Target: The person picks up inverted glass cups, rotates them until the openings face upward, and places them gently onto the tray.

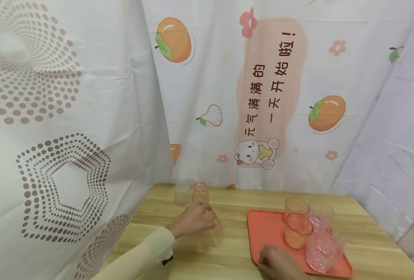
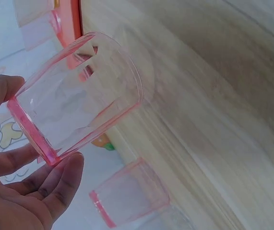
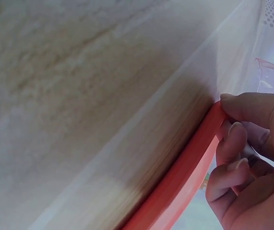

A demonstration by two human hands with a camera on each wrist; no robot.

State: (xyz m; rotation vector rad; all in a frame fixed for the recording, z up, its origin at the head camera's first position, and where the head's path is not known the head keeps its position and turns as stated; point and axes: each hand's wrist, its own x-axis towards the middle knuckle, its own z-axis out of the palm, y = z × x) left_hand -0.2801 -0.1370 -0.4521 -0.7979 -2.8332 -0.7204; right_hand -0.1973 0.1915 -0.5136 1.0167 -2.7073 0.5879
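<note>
My left hand (image 1: 193,221) grips a clear pink-tinted plastic cup (image 2: 77,98) by its base, thumb on one side and fingers on the other. The cup's mouth points down toward the tabletop; whether its rim touches the wood I cannot tell. Just behind it, a second pink cup (image 1: 200,191) stands upside down, beside a colourless cup (image 1: 182,193). At the front left corner of the red tray (image 1: 262,225), my right hand (image 1: 280,262) pinches the rim, the thumb (image 3: 252,106) lying on the edge in the right wrist view.
Several cups share the tray's right part: an orange cup (image 1: 299,233) upright, another orange cup (image 1: 296,205) behind it, and a pink cup (image 1: 323,254) lying tilted. A colourless cup (image 1: 323,212) is at the back. Patterned curtains (image 1: 207,97) enclose the wooden table (image 1: 234,217).
</note>
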